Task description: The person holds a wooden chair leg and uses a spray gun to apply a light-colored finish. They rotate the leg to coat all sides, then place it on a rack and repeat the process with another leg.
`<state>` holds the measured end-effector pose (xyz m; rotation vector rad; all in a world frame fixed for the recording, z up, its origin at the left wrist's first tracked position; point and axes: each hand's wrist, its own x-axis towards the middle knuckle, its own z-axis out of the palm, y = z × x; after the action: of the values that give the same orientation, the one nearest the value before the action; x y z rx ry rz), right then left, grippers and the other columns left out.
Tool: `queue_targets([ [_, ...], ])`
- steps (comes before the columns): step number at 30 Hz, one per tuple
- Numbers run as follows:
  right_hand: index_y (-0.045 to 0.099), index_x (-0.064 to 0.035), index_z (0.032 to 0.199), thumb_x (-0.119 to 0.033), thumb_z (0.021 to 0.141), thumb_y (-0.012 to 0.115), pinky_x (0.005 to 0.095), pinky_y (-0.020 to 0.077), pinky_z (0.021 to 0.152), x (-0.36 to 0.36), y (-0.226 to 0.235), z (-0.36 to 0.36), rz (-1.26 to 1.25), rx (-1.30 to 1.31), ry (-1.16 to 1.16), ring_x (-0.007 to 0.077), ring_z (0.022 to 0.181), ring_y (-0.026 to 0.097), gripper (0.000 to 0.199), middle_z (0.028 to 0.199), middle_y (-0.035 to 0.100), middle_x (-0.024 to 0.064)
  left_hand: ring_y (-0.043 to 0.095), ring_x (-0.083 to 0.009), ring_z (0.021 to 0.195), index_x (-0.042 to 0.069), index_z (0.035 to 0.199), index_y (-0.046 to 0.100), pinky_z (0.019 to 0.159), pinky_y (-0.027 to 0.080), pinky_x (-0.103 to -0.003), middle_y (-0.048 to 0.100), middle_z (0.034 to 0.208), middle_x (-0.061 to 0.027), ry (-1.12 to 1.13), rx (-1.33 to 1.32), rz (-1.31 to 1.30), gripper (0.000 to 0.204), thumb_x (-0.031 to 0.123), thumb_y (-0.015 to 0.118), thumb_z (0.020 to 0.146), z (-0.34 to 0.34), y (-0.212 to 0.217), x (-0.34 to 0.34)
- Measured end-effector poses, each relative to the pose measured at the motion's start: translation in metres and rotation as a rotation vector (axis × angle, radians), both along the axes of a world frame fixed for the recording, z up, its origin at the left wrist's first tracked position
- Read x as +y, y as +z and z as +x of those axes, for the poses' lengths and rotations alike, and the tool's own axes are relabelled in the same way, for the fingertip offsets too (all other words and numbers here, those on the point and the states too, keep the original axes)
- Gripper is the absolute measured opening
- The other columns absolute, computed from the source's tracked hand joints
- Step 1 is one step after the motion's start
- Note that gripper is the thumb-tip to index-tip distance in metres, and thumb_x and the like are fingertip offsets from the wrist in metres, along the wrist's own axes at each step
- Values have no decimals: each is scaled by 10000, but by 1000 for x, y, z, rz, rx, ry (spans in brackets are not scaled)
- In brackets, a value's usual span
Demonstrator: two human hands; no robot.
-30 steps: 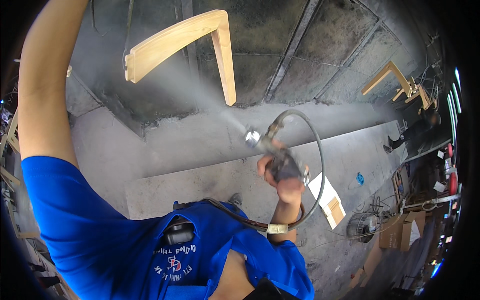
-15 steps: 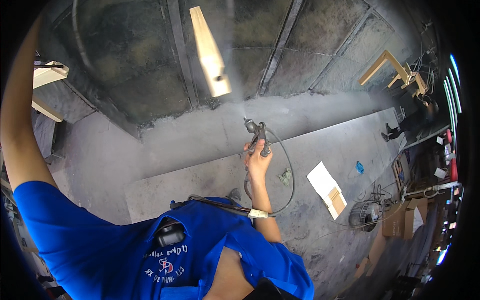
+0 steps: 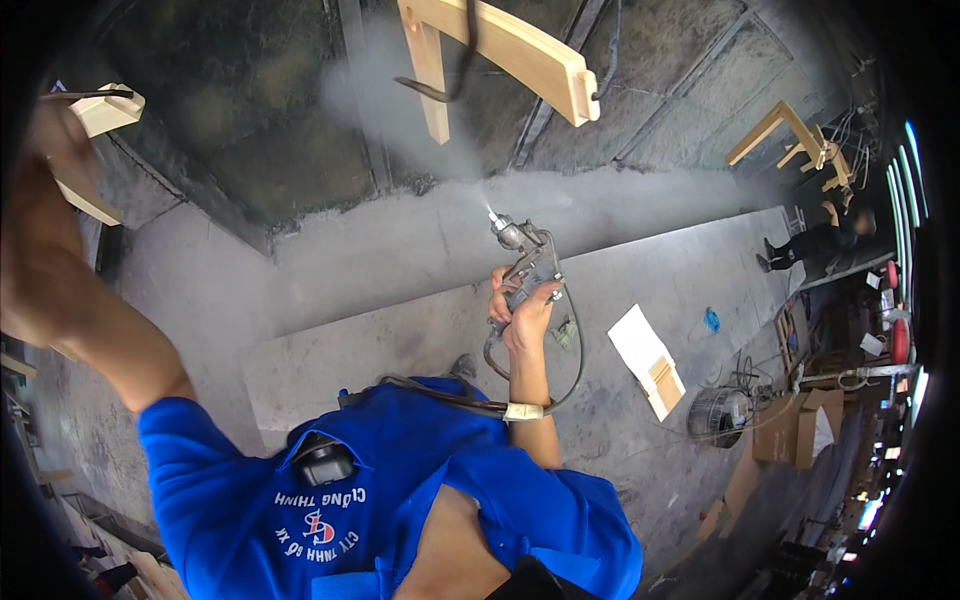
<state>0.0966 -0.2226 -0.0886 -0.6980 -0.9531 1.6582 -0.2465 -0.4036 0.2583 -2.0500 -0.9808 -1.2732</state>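
Observation:
My right hand (image 3: pixel 527 315) is closed around the grip of a grey spray gun (image 3: pixel 520 238), with a hose running from it. Pale mist leaves the nozzle toward a light wooden frame (image 3: pixel 510 45), which has a curved rail and a leg. The frame hangs in front of the dark wall, with a dark hook (image 3: pixel 465 60) beside it. My left hand (image 3: pixel 62 150) is raised at the far left, smeared by motion, so its fingers are unclear. It is close to another pale wooden piece (image 3: pixel 108 110); whether they touch I cannot tell.
More wooden frames (image 3: pixel 785 135) hang at the right, near a person in dark clothes (image 3: pixel 825 240). On the floor lie a white sheet (image 3: pixel 640 345), a blue scrap (image 3: pixel 712 320), a round wire-like drum (image 3: pixel 718 412) and a cardboard box (image 3: pixel 790 430). The hose loops beside my right forearm.
The hanging wooden frame has turned from narrow edge-on to showing its curved rail and leg. My left arm has bent and shifted. The spray gun has tilted further left, still misting.

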Motion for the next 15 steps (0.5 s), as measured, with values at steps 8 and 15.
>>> queue_targets([
  [8,600,76,942,-986,782,144,254,248,406,-7,28,-19,24,-13,396,71,396,263,1167,539,390,-7,572,-85,579,26,1059,724,545,447,-243,659,738,-32,47,-1086,-523,232,237,629,1040,18,-236,35],
  [15,597,36,916,-1037,706,140,240,209,407,-17,36,-45,-88,-113,442,49,390,218,1185,517,326,-65,668,-132,717,17,1206,670,583,531,-263,705,908,-79,-299,-1483,-862,276,241,642,1047,88,-341,39],
])
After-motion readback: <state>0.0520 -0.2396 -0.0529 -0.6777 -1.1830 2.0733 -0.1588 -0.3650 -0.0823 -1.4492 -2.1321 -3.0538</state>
